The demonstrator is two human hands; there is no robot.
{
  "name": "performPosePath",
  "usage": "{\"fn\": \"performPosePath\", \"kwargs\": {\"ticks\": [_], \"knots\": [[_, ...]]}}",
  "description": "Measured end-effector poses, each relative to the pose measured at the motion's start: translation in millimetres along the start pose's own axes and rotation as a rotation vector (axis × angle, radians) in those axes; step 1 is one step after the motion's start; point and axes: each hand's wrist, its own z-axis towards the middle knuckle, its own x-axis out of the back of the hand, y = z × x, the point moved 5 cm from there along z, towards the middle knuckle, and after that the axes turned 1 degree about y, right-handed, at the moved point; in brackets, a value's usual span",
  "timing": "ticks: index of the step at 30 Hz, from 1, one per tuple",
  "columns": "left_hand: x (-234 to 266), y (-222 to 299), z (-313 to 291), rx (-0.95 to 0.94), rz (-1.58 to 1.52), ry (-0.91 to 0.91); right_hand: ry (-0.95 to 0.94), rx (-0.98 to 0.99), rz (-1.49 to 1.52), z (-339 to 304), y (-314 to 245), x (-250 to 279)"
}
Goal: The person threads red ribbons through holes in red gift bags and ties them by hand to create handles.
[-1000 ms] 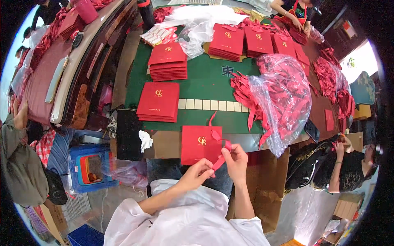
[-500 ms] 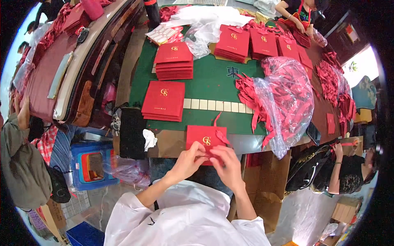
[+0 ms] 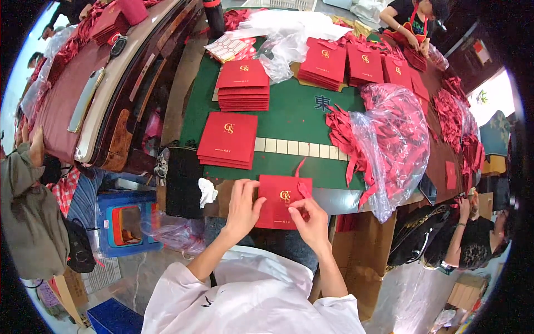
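Right in front of me, at the table's near edge, lies a flat square red pouch [image 3: 272, 209] with a gold emblem. A thin red ribbon [image 3: 301, 167] sticks up past its top edge, and a wider ribbon piece lies on its upper right. My left hand [image 3: 242, 209] is open at the pouch's left edge, fingers stretched and thumb apart. Over the pouch's right half, my right hand [image 3: 311, 222] has thumb and forefinger closed in a pinch. Whatever is between those fingertips is too small to make out.
Stacks of similar red pouches stand on the green tabletop [image 3: 289, 119], at left [image 3: 227, 139] and behind. A clear plastic bag of red ribbons [image 3: 389, 145] lies at right. A crumpled white tissue [image 3: 207, 192] sits at the near left. A co-worker [image 3: 411, 33] handles red pouches far right.
My hands were together over the pouch's lower part. The left has moved away to the left edge and opened; the right stays over the right half. The view has shifted slightly.
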Motion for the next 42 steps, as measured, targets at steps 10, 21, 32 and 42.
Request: {"fn": "performPosePath", "kwargs": {"ticks": [10, 21, 32, 42], "knots": [[-24.7, 7.9, 14.0, 0.109, -0.141, -0.107, 0.153, 0.149, -0.176, 23.5, 7.6, -15.0], [-30.5, 14.0, 26.9, -0.108, 0.002, -0.156, 0.22, 0.127, -0.208, 21.6, 11.4, -16.8], [-25.9, 20.4, 33.6, -0.074, -0.169, -0.256, 0.272, 0.129, -0.115, 14.3, 6.8, -14.5], [-25.6, 22.5, 35.0, 0.105, -0.426, -0.417, 0.364, 0.285, -0.208, 6.3, 10.9, -20.4]]}}
